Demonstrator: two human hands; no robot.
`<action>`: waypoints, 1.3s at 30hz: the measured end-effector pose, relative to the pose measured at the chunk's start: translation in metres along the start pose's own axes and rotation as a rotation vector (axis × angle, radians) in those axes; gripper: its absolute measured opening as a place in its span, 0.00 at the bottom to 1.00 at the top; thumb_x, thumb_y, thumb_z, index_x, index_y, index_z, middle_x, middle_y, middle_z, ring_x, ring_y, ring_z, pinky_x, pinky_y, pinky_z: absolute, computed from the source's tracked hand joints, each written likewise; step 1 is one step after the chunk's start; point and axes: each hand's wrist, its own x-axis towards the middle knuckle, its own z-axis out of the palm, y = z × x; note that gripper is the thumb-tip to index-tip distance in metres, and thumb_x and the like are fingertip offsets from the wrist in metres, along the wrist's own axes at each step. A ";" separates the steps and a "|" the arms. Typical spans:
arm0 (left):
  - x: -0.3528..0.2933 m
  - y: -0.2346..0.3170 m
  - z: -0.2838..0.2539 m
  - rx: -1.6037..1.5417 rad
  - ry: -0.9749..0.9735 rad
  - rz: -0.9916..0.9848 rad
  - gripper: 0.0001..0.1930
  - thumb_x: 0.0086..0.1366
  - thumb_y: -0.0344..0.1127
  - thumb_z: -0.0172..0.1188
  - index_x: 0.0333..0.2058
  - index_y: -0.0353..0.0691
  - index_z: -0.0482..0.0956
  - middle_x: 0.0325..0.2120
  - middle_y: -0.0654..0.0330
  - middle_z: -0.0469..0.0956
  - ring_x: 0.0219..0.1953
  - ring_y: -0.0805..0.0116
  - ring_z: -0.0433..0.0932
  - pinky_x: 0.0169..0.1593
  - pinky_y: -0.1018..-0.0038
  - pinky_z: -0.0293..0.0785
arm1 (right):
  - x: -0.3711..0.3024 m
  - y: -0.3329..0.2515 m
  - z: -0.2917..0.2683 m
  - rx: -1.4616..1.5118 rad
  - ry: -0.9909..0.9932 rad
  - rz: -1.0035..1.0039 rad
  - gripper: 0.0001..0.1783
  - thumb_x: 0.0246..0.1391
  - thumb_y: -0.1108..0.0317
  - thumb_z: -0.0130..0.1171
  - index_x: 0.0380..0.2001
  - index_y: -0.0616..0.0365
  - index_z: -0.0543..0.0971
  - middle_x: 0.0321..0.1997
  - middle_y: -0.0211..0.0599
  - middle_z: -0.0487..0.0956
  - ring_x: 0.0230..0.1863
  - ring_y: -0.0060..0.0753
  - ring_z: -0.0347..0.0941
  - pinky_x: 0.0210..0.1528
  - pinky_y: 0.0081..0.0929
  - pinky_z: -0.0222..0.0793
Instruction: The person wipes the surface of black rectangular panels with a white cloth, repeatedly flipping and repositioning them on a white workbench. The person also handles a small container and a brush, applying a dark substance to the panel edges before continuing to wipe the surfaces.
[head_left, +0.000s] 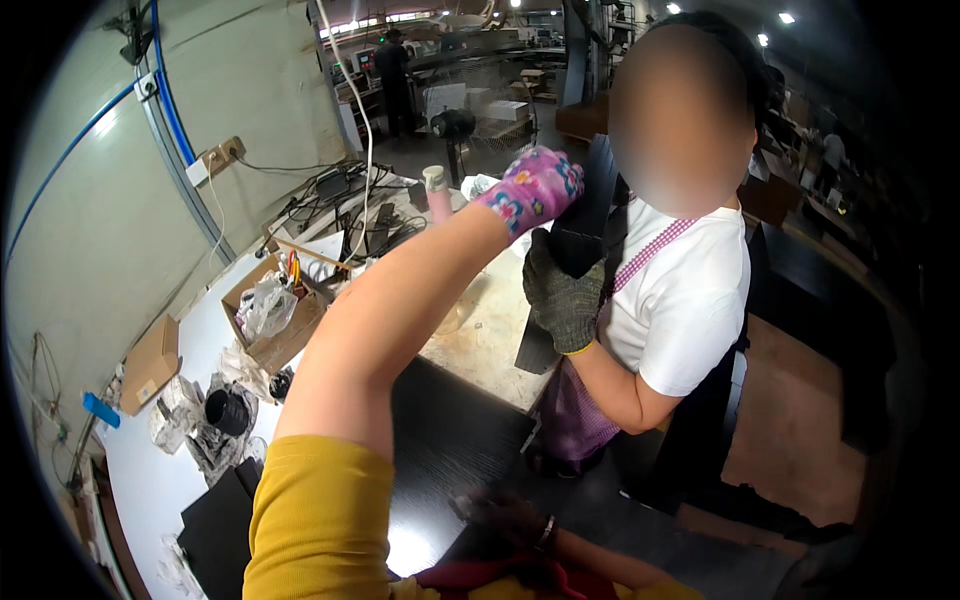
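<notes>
My left hand (540, 188), in a pink-purple flowered glove, is stretched far forward. Its fingers are curled closed at the edge of a long black board (583, 235), which stands tilted; the fingertips are partly hidden. A co-worker's hand (565, 295) in a dark grey knit glove grips the same board lower down. Low in the picture, my right hand (500, 510) is dark and blurred, with a band at the wrist. It is over or beside a black wood-grain panel (450, 425); whether it touches the panel or holds anything is unclear.
The co-worker (690, 270) stands close at the right in a white shirt and checked apron. On the white table (135, 480) at left are an open cardboard box (285, 330), a black cup (227, 410) and crumpled wrapping. Cables (335, 185), a pink bottle (437, 195) and a fan (455, 125) are farther back.
</notes>
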 end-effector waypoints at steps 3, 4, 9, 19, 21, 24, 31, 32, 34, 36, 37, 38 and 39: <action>-0.014 -0.015 -0.009 -0.019 -0.011 -0.116 0.20 0.70 0.48 0.48 0.55 0.48 0.72 0.45 0.50 0.77 0.48 0.49 0.76 0.52 0.60 0.72 | 0.006 0.001 0.005 -0.180 -0.040 0.015 0.26 0.56 0.66 0.61 0.57 0.62 0.71 0.44 0.25 0.74 0.44 0.17 0.67 0.51 0.20 0.65; -0.024 -0.026 -0.008 -0.005 0.002 -0.171 0.22 0.69 0.42 0.49 0.60 0.51 0.68 0.52 0.51 0.73 0.54 0.51 0.73 0.55 0.62 0.71 | 0.013 0.009 0.004 -0.166 -0.084 0.014 0.26 0.56 0.67 0.60 0.57 0.63 0.70 0.44 0.25 0.74 0.43 0.16 0.67 0.50 0.19 0.65; -0.170 -0.013 -0.044 -0.040 0.259 -0.015 0.27 0.61 0.28 0.54 0.60 0.47 0.67 0.60 0.52 0.66 0.59 0.51 0.69 0.59 0.61 0.68 | -0.002 -0.023 0.024 0.052 -0.039 0.025 0.24 0.56 0.71 0.57 0.57 0.63 0.71 0.46 0.31 0.75 0.45 0.21 0.70 0.49 0.21 0.66; -0.683 0.051 -0.014 -0.087 0.287 -1.247 0.21 0.63 0.26 0.50 0.56 0.36 0.70 0.55 0.49 0.70 0.60 0.53 0.67 0.63 0.64 0.63 | 0.041 -0.018 0.062 0.071 -0.312 0.054 0.27 0.53 0.68 0.62 0.57 0.59 0.71 0.40 0.29 0.72 0.39 0.19 0.66 0.39 0.20 0.63; -0.734 0.102 -0.017 0.084 0.217 -1.266 0.21 0.69 0.38 0.47 0.57 0.35 0.68 0.55 0.45 0.69 0.59 0.46 0.66 0.62 0.59 0.60 | 0.047 -0.014 0.066 0.088 -0.340 0.025 0.26 0.53 0.69 0.62 0.55 0.60 0.72 0.40 0.28 0.72 0.38 0.18 0.66 0.39 0.19 0.62; -0.824 0.156 0.011 0.333 0.124 -1.369 0.23 0.64 0.34 0.53 0.57 0.37 0.69 0.56 0.44 0.67 0.59 0.45 0.66 0.62 0.57 0.61 | 0.065 0.007 0.073 0.031 -0.398 0.157 0.26 0.52 0.72 0.61 0.56 0.62 0.71 0.42 0.29 0.73 0.37 0.17 0.66 0.37 0.18 0.63; -0.791 0.203 0.025 0.278 -0.070 -1.449 0.21 0.69 0.43 0.51 0.57 0.43 0.71 0.58 0.46 0.67 0.60 0.48 0.66 0.61 0.59 0.64 | 0.076 0.036 0.077 0.096 -0.576 0.259 0.29 0.50 0.74 0.61 0.57 0.64 0.69 0.46 0.31 0.73 0.36 0.18 0.67 0.37 0.18 0.64; -0.788 0.203 0.024 0.275 -0.070 -1.465 0.21 0.69 0.43 0.51 0.57 0.43 0.71 0.59 0.46 0.66 0.60 0.48 0.65 0.62 0.60 0.64 | 0.073 0.030 0.078 0.092 -0.589 0.274 0.29 0.50 0.74 0.60 0.57 0.63 0.69 0.46 0.31 0.73 0.36 0.18 0.67 0.37 0.18 0.64; -0.785 0.204 0.019 0.262 -0.078 -1.502 0.21 0.69 0.43 0.50 0.57 0.42 0.70 0.59 0.46 0.66 0.61 0.49 0.65 0.62 0.60 0.62 | 0.066 0.017 0.081 0.142 -0.619 0.278 0.30 0.49 0.75 0.60 0.58 0.63 0.68 0.48 0.31 0.72 0.39 0.17 0.68 0.38 0.18 0.64; -0.785 0.205 0.023 0.243 -0.080 -1.509 0.21 0.69 0.44 0.49 0.58 0.42 0.70 0.59 0.46 0.66 0.61 0.49 0.65 0.63 0.60 0.62 | 0.057 0.008 0.081 0.092 -0.604 0.235 0.30 0.53 0.67 0.61 0.59 0.60 0.69 0.41 0.27 0.71 0.38 0.18 0.65 0.38 0.18 0.62; -0.789 0.204 0.026 0.246 -0.077 -1.497 0.22 0.69 0.44 0.49 0.58 0.42 0.70 0.59 0.47 0.66 0.61 0.49 0.65 0.63 0.60 0.62 | 0.056 0.005 0.080 0.068 -0.596 0.212 0.30 0.54 0.64 0.62 0.60 0.58 0.69 0.38 0.25 0.70 0.37 0.19 0.64 0.38 0.18 0.61; -0.790 0.205 0.026 0.248 -0.082 -1.486 0.22 0.69 0.44 0.49 0.58 0.42 0.70 0.59 0.47 0.66 0.61 0.50 0.65 0.63 0.60 0.62 | 0.054 0.006 0.075 0.068 -0.580 0.224 0.31 0.53 0.65 0.62 0.60 0.58 0.69 0.40 0.26 0.71 0.38 0.19 0.65 0.39 0.18 0.61; -0.789 0.205 0.026 0.242 -0.096 -1.502 0.22 0.69 0.44 0.49 0.58 0.42 0.70 0.59 0.47 0.66 0.61 0.50 0.65 0.63 0.61 0.62 | 0.054 0.010 0.070 0.068 -0.564 0.235 0.31 0.53 0.66 0.62 0.60 0.58 0.69 0.42 0.27 0.72 0.39 0.19 0.66 0.39 0.18 0.61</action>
